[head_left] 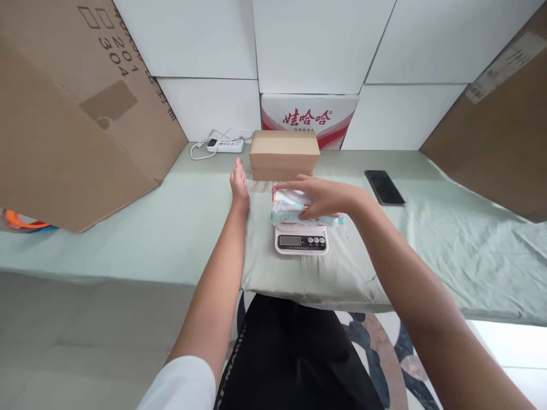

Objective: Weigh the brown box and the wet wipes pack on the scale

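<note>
A soft pack of wet wipes (284,205), white with pale blue and pink print, lies across the top of a small white kitchen scale (281,248). My right hand (318,196) reaches over the pack from the right, its thumb on the near part and its fingers along the far edge, spanning it. The scale's front panel shows below the pack, with a display and several round buttons; no reading can be made out. To the left, my left hand (239,182) is held on edge with straight fingers, apart from the pack and holding nothing.
Behind the scale stands a closed brown cardboard box (284,154). A white power strip (226,146) with a cable lies at back left, a black phone (384,188) at right. Large cartons (64,114) flank both sides. Pale green cloth (149,228) covers the table.
</note>
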`<state>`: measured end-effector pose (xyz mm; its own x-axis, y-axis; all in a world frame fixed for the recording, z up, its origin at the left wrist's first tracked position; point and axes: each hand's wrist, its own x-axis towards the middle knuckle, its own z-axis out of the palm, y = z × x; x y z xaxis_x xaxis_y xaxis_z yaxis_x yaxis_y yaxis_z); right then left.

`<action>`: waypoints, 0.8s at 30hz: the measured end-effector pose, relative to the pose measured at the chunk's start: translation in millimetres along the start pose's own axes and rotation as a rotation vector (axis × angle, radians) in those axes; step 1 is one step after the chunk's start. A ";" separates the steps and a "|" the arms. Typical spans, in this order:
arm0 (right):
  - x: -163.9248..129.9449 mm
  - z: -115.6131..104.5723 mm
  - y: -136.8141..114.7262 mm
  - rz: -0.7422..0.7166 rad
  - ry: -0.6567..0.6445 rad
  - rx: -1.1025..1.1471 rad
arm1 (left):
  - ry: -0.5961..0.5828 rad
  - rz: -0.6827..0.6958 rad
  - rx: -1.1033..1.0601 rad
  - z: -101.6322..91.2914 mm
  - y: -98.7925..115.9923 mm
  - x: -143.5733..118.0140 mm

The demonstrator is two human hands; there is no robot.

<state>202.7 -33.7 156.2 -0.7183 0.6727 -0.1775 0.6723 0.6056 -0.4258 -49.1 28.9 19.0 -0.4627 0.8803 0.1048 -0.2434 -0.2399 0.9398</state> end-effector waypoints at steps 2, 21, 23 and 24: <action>-0.1 3.1 -3.8 0.005 0.025 -0.068 | -0.006 0.006 0.007 -0.2 -1.2 0.6; 43.3 11.6 131.2 0.251 1.094 0.880 | -0.079 0.047 0.012 -0.3 -12.0 4.1; 54.9 33.7 151.8 0.372 1.130 0.917 | -0.101 0.054 0.006 2.5 -12.1 3.2; 58.3 44.3 158.2 0.379 1.132 0.903 | -0.114 0.059 0.003 3.7 -12.0 2.6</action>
<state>259.3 82.4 39.2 0.2681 0.9458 0.1833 0.1440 0.1487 -0.9783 -44.3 35.6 9.3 -0.3762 0.9055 0.1965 -0.2160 -0.2919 0.9317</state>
